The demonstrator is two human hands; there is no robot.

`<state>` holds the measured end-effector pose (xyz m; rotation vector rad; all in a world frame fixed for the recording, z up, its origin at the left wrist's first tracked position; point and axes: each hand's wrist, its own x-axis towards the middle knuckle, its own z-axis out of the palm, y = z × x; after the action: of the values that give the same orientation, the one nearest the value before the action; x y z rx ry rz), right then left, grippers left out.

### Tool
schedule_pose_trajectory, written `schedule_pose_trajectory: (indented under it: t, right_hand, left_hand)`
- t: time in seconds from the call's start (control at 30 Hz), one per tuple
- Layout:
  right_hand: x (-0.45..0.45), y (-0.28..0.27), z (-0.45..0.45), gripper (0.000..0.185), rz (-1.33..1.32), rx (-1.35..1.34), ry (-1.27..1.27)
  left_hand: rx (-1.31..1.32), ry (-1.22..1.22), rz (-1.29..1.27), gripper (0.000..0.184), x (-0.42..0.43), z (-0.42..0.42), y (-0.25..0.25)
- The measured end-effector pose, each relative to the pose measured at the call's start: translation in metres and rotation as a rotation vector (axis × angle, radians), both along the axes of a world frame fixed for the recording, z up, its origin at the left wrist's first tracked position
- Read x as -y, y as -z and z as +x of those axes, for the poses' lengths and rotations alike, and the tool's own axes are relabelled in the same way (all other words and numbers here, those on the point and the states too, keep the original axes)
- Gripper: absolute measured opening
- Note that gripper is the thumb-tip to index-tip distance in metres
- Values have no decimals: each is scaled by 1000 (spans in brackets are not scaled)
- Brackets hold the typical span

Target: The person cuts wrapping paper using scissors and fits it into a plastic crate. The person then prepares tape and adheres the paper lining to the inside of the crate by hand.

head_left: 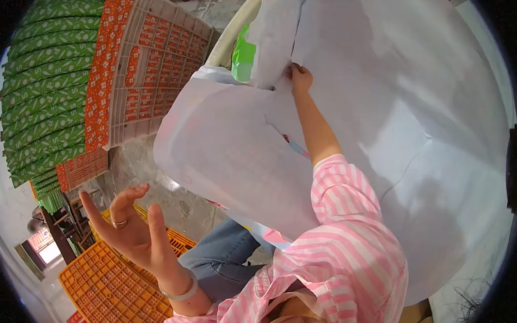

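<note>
My left hand (134, 228), with a ring and a bracelet, is raised at the lower left. Its fingers are apart, some of them bent, and it holds nothing. My right arm reaches up across a large pale sheet (225, 132). At the top centre my right hand (300, 78) is closed in a pinch on the sheet's edge, beside a dark gap between layers. A bright green piece (243, 55) shows at the sheets' upper left edge. A small red and blue patch (296, 146) shows through a slit left of my forearm.
Stacked green printed packs (50, 91) stand at the left, beside a white crate (159, 67) with orange printed contents. Orange plastic crates (112, 281) sit at the lower left on the grey tiled floor (138, 168). More pale sheeting (440, 185) spreads across the right.
</note>
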<state>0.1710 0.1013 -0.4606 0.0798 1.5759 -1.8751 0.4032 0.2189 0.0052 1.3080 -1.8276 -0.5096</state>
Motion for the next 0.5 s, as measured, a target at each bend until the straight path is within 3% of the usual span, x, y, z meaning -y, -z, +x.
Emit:
schedule_pose_trajectory:
  t: [0.1, 0.37, 0.5]
  right_hand:
    - [3, -7, -16, 16, 96, 146, -115]
    - [10, -9, -19, 11, -44, 519, -56]
    - [5, -15, -15, 12, -39, 463, -35]
  left_hand:
    - [3, 4, -3, 80, 0, -2, -1]
    - [-36, 23, -16, 77, -1, -1, -4]
    - [-39, 41, -25, 75, -2, 1, -4]
